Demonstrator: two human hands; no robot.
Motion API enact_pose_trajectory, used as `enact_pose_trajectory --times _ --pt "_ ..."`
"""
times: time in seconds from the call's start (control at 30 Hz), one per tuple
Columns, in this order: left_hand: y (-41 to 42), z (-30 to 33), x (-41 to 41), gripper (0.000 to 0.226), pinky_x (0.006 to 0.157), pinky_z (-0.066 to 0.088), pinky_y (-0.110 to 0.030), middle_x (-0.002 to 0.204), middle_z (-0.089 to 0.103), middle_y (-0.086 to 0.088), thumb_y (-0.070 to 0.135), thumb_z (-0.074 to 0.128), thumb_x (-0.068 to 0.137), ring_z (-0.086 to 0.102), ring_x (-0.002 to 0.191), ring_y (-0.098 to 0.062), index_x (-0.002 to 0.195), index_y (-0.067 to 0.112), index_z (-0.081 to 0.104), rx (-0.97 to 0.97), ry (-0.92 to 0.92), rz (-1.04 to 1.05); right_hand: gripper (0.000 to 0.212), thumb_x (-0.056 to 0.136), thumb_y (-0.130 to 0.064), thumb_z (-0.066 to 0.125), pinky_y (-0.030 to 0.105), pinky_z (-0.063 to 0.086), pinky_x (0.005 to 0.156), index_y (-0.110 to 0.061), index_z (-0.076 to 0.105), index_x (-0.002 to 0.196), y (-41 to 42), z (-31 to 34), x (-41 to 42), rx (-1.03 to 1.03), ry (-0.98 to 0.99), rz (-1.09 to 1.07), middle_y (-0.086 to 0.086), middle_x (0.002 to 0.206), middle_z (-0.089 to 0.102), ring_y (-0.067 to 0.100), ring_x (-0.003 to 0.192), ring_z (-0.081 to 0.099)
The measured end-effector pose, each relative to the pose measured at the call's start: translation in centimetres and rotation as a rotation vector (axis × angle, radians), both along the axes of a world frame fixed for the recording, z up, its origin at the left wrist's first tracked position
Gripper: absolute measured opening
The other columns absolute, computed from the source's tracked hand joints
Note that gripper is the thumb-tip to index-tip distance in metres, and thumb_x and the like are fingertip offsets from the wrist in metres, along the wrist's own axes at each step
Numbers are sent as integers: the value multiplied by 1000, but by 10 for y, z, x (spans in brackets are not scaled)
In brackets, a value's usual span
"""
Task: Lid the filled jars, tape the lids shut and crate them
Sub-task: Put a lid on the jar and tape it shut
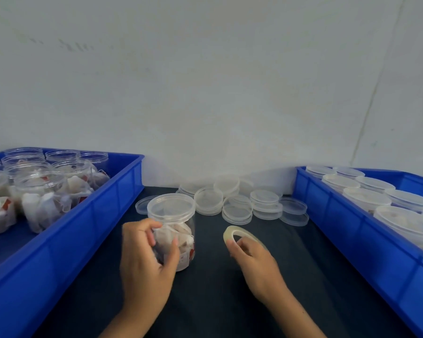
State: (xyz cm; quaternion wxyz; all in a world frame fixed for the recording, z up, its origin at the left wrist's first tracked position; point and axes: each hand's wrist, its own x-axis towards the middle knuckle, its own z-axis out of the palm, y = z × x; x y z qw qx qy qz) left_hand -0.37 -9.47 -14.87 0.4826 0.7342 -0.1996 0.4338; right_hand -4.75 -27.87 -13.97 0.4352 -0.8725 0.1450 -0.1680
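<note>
Between two blue crates (pixel 122 191), left hand (pixel 144 262) grips lidded jar (pixel 174 230) on the dark mat; right hand (pixel 252 257) pinches tape roll (pixel 232 234) just beside. Taping step; next, likely free a tape end and bridge lid seam.

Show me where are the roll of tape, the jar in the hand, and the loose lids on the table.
roll of tape (pixel 232 231): head view, on the ring's upper left edge.
jar (pixel 181 236): head view, on its clear side wall.
loose lids (pixel 237 209): head view, on the top lid of a middle stack.
</note>
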Motion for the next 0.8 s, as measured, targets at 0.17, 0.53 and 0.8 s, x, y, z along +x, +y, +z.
enact_pose_trajectory --times 0.17,0.53,0.8 --pt "-15 -4 -10 8 61 42 -14 74 49 20 28 58 84 51 70 -1 92 32 55 390 21 -248 39 91 -34 49 20 26 43 -19 30 61 16 -7 3 -65 9 -41 -7 52 32 8 47 28" --pt "-17 -12 -11 37 70 50 -13 95 63 25 11 72 84 62 84 -1 101 39 54 241 394 -436 19 89 -7 43 18 33 51 -16 39 72 39 -6 -5 64 -72 235 -7 65 41 2 51 36" --pt "-15 -7 -11 24 65 47 -6 73 66 20 2 76 78 65 77 3 81 24 68 175 316 -364 24 92 2 37 16 36 54 -17 43 80 45 -2 -12 82 -107 395 -9 68 44 -1 55 40"
